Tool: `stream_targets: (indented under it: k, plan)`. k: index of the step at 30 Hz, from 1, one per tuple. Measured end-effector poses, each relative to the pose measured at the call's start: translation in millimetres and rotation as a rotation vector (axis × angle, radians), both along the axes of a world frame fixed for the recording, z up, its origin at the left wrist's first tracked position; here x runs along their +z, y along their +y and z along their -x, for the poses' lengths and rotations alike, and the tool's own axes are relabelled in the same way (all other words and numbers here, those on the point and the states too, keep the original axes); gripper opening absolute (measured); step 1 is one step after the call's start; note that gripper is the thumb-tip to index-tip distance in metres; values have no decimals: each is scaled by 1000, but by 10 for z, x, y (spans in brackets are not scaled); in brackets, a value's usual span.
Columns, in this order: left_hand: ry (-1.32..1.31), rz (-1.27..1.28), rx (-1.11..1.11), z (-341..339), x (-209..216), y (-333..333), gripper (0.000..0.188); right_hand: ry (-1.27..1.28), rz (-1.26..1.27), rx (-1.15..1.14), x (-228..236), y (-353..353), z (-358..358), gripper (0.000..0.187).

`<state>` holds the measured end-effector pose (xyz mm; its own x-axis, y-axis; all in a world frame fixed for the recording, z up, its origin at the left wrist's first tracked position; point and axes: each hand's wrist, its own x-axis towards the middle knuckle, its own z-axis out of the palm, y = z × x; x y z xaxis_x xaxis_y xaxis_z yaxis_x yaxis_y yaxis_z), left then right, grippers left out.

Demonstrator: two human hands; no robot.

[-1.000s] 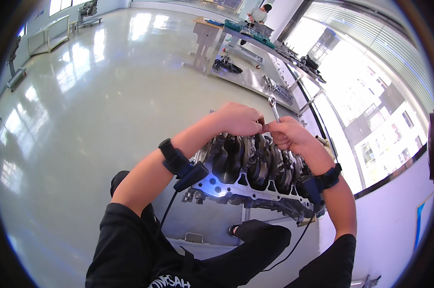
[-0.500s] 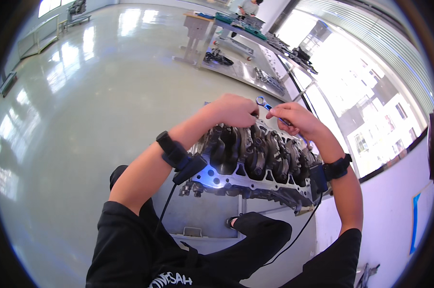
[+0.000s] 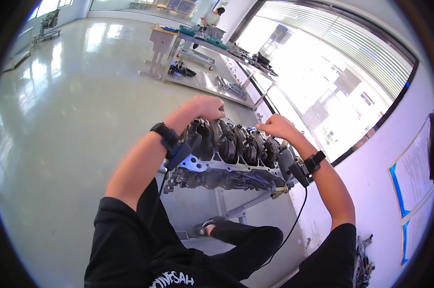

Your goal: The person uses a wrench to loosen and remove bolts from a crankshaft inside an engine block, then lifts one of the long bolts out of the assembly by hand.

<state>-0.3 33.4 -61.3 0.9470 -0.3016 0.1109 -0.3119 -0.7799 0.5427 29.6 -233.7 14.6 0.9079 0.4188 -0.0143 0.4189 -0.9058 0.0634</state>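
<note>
In front of me stands an engine block with its crankshaft and bearing caps facing up. My left hand is at the block's far left edge, fingers curled down and closed; what they grip is hidden behind the hand. My right hand is over the far right part of the block with its fingers closed around a wrench. Only a small shiny bluish bit of the wrench shows by the fingertips, close to the bearing caps. Both wrists wear black strapped devices with cables.
A stand carries the block, and my foot is beside it. Beyond is a metal workbench with parts and green trays; another person is behind it. A window and white wall run along the right.
My view has turned, so the scene sits further left. My right hand has lowered the wrench from upright above the block down near the caps. My left hand stays at the far edge.
</note>
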Motion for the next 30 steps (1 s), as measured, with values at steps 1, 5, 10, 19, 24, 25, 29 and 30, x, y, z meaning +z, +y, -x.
stream_targets:
  k: [1,5,10,19,24,25,29,30]
  plan:
    - [-51,-10,4,-63,-74,11,39,-4,25,-8,-21,46,-2,51]
    - [-185,-189,139,-39,-100,-88,42,68,16,56,-92,152,-154,55]
    - [-40,-46,50,49,-16,1,33,159,79,179,-134,156,-558,54]
    - [-25,-5,28,32,19,-67,32,282,1,194,-207,108,-899,63]
    - [57,122,75,-12,-19,-144,28,284,-134,305,-368,31,-1096,68]
    - [62,94,69,6,-10,-109,28,310,-79,326,-350,128,-1092,70]
    - [17,17,97,57,-1,-213,32,401,-15,388,-401,101,-1237,71]
    - [7,4,117,47,-2,-240,30,426,5,443,-412,114,-1311,69]
